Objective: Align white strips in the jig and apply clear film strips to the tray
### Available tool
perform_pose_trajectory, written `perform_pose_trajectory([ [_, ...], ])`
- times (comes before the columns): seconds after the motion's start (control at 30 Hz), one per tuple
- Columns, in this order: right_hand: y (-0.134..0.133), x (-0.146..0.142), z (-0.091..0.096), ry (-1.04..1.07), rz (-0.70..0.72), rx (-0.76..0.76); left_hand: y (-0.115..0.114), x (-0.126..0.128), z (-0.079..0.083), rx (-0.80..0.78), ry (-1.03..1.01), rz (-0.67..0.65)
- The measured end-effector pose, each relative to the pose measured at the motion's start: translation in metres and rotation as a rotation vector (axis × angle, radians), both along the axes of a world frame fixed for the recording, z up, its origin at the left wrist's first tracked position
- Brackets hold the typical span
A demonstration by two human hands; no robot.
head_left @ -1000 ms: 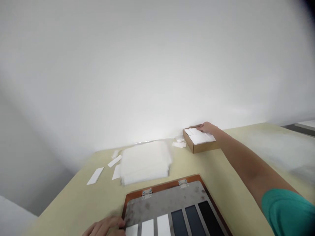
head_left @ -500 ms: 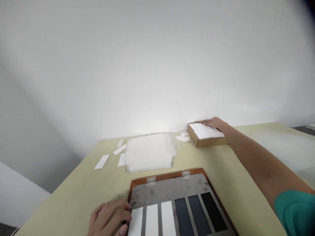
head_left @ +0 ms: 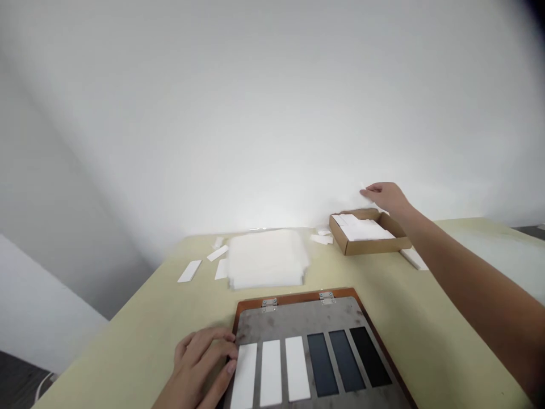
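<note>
My right hand (head_left: 385, 195) is raised above the cardboard box (head_left: 378, 246). Its thumb and fingers pinch a thin white card (head_left: 367, 193) that barely stands out from the pale wall. Inside the box lie stacked white cards (head_left: 364, 229). My left hand (head_left: 204, 363) rests with its fingers apart against the left edge of a hinged metal plate (head_left: 293, 322) on a brown wooden base (head_left: 293, 295). Three left slots of the plate show white cards (head_left: 271, 372); the three slots to their right are dark (head_left: 322, 363).
A stack of translucent white sheets (head_left: 268, 258) lies behind the hinged plate. Loose white cards (head_left: 189, 271) are scattered to its left, and scraps (head_left: 322, 238) lie near the box. More white cards (head_left: 413, 259) lie right of the box. The wall (head_left: 272, 113) rises behind the table.
My right hand has lifted out of the box with a white card in its fingers, uncovering the box's right part. My left hand stays at the plate's edge. The view has shifted slightly.
</note>
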State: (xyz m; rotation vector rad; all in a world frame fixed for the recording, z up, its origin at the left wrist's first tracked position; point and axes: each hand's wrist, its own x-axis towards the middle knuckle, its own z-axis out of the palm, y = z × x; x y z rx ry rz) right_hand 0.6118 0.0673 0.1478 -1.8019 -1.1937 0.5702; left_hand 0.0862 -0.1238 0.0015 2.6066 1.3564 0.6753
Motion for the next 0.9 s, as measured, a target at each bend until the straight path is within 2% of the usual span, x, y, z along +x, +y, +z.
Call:
perform_pose_trajectory([
  [0.03,-0.018,-0.018,0.003,0.070,0.063,0.034,0.000,-0.001,-0.001,0.006,-0.010,0.003],
  [0.1,-0.059,-0.064,-0.002,0.209,0.210,0.055,0.001,-0.002,-0.004,0.034,-0.059,0.011],
  [0.17,-0.105,-0.119,-0.020,0.349,0.388,0.015,-0.001,-0.001,-0.005,0.055,-0.143,0.019],
  [0.23,-0.148,-0.175,-0.044,0.468,0.527,-0.064,-0.006,0.003,0.000,0.055,-0.229,0.010],
  [0.33,-0.197,-0.248,-0.075,0.605,0.623,-0.180,-0.025,0.008,0.026,0.100,-0.313,-0.047],
  [0.43,-0.220,-0.301,-0.088,0.679,0.652,-0.267,-0.051,0.006,0.063,0.060,-0.143,-0.043],
  [0.53,-0.227,-0.337,-0.088,0.709,0.713,-0.326,-0.075,-0.007,0.095,-0.048,0.003,0.010],
  [0.6,-0.229,-0.354,-0.085,0.705,0.742,-0.337,-0.086,-0.020,0.107,-0.124,0.005,0.047],
  [0.73,-0.234,-0.370,-0.080,0.669,0.758,-0.329,-0.099,-0.041,0.115,-0.180,-0.015,0.100],
  [0.9,-0.242,-0.369,-0.077,0.633,0.761,-0.284,-0.100,-0.044,0.118,-0.244,-0.024,0.084],
])
